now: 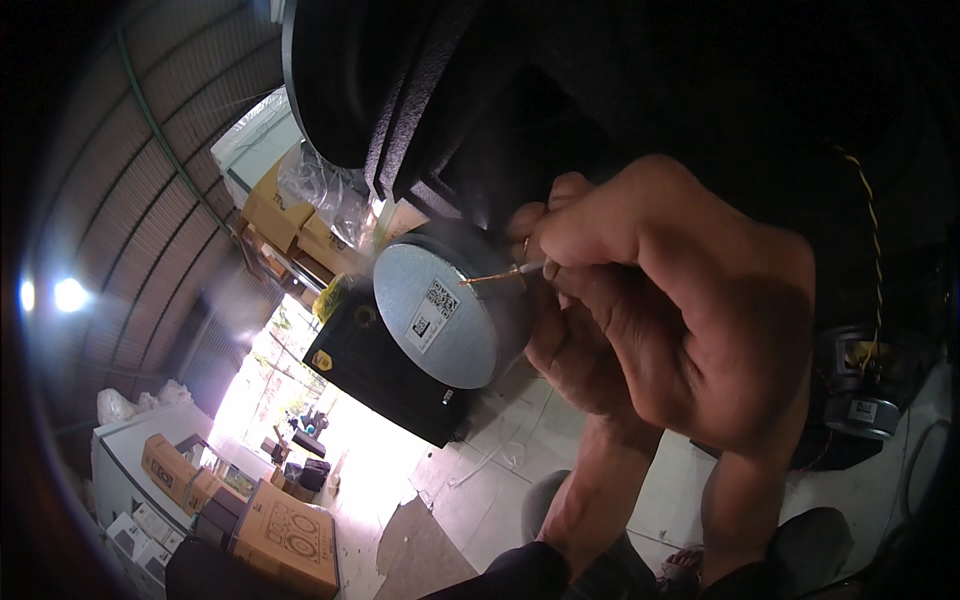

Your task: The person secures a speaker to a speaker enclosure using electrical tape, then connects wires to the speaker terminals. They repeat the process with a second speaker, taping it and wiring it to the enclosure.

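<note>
Corrugated metal roofing curves over the left of the view, above cardboard boxes (285,535) stacked near a bright doorway and a pale concrete floor (490,470). Close to the camera, a large black speaker (420,90) fills the upper middle, its round silver magnet (445,315) with a white label facing the viewer. The right hand (690,300) is nearest the camera, just right of the magnet, its fingers closed in a pinch on the white-sleeved end of a thin copper wire (495,276); the bare strand runs left from the fingertips and lies across the magnet's upper face. The left hand (560,340) sits behind and below the right one, pressed against the magnet's right edge; whether its fingers are curled around it cannot be told. At far right, another speaker magnet (862,395) rests low, with a twisted yellow-and-black cable (874,240) rising from it.
</note>
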Action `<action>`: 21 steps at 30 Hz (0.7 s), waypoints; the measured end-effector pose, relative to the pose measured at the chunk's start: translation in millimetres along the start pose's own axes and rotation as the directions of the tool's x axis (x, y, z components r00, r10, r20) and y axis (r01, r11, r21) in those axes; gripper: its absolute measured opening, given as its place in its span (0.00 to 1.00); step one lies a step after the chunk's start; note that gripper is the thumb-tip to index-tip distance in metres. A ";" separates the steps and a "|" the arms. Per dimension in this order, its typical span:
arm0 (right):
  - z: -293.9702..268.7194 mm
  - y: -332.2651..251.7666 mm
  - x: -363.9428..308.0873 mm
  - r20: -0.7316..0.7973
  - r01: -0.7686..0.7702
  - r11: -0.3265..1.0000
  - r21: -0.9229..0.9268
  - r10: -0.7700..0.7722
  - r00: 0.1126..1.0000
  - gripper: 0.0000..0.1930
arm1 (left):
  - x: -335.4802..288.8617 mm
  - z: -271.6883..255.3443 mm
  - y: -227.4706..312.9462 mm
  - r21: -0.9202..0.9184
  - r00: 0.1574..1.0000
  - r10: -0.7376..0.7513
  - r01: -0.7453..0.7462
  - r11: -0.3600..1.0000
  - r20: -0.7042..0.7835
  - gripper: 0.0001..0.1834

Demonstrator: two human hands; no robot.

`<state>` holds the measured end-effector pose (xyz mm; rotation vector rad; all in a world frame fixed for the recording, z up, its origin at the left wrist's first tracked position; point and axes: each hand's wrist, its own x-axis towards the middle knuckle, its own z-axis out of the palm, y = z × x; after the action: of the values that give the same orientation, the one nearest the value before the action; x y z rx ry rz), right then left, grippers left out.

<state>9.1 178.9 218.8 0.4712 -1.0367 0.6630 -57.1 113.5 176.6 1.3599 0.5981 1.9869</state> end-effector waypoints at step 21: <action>-9.7 9.3 4.1 0.089 0.080 0.997 -0.020 -0.078 0.993 0.07 | -2.1 -2.9 -10.6 -0.075 1.000 0.010 -0.009 0.997 0.014 0.25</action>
<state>10.1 193.0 218.7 0.5219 -1.1025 0.5627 -56.5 119.2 166.9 1.3329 0.5057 1.9858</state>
